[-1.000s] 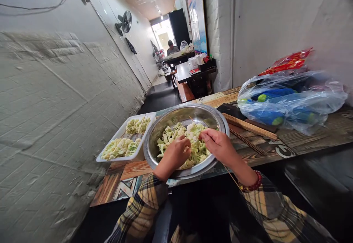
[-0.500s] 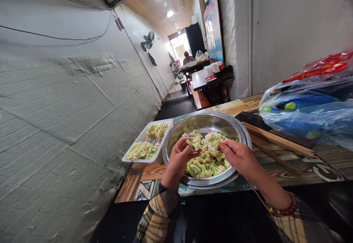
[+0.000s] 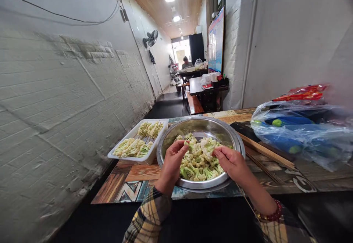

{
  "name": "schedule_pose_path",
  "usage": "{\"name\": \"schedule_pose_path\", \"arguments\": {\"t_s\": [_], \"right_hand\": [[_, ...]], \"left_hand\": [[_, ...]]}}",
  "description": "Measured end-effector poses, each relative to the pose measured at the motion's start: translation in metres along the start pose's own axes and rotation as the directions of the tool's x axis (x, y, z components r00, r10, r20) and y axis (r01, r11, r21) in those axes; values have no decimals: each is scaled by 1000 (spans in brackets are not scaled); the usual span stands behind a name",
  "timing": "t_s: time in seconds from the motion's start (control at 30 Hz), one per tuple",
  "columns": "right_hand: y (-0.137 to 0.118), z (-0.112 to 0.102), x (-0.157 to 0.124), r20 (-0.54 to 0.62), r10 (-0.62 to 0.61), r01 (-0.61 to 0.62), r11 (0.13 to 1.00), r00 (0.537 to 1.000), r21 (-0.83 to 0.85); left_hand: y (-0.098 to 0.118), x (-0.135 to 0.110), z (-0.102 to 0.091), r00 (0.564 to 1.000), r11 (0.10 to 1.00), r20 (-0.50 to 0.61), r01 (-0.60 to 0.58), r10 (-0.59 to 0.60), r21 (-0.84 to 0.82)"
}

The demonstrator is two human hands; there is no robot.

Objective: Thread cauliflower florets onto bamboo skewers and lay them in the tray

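Note:
My right hand [image 3: 230,160] pinches a pale cauliflower floret [image 3: 208,146] over a wide metal bowl [image 3: 162,153]. A thin skewer [image 3: 248,200] slants down beneath that wrist; its upper end is hidden by the hand. On the bowl's left side my left hand [image 3: 173,162] has its thumb and forefinger apart, with no floret visible between them. Loose cauliflower florets [image 3: 200,164] fill much of the bowl. A white tray [image 3: 121,157] on the left holds more cauliflower, some of it on skewers [image 3: 154,132].
Bundled wooden sticks [image 3: 266,149] lie right of the bowl on the patterned tabletop [image 3: 110,189]. A clear plastic bag [image 3: 298,132] with green items is beyond them. A white brick wall [image 3: 68,125] runs along the left. A person [image 3: 186,63] sits far back.
My left hand has let go of the cauliflower piece it held. The right hand still grips its floret. The view has turned slightly, shifting the table leftward.

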State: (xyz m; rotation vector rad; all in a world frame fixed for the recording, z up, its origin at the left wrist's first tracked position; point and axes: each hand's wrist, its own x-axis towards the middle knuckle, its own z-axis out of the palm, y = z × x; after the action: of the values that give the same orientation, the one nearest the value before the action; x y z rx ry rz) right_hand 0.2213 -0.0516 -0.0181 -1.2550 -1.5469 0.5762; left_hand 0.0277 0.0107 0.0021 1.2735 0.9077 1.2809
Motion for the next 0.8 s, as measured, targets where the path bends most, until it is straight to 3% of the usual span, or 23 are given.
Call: {"name": "schedule_pose_path", "arguments": {"t_s": [0.13, 0.27, 0.47, 0.8], "right_hand": [[-10, 13, -7, 118, 111, -130, 978, 987, 162], [-28, 27, -14, 231, 47, -65, 995, 972, 70], [-30, 34, -12, 203, 10, 7, 997, 979, -82], [-28, 34, -14, 227, -46, 75, 990, 973, -120]], "left_hand": [[0, 0, -3, 1000, 997, -2, -7, 7, -74], [1, -2, -4, 999, 980, -37, 15, -22, -198], [3, -7, -5, 998, 959, -43, 40, -54, -281], [3, -7, -5, 997, 958, -66, 17, -37, -286]]}}
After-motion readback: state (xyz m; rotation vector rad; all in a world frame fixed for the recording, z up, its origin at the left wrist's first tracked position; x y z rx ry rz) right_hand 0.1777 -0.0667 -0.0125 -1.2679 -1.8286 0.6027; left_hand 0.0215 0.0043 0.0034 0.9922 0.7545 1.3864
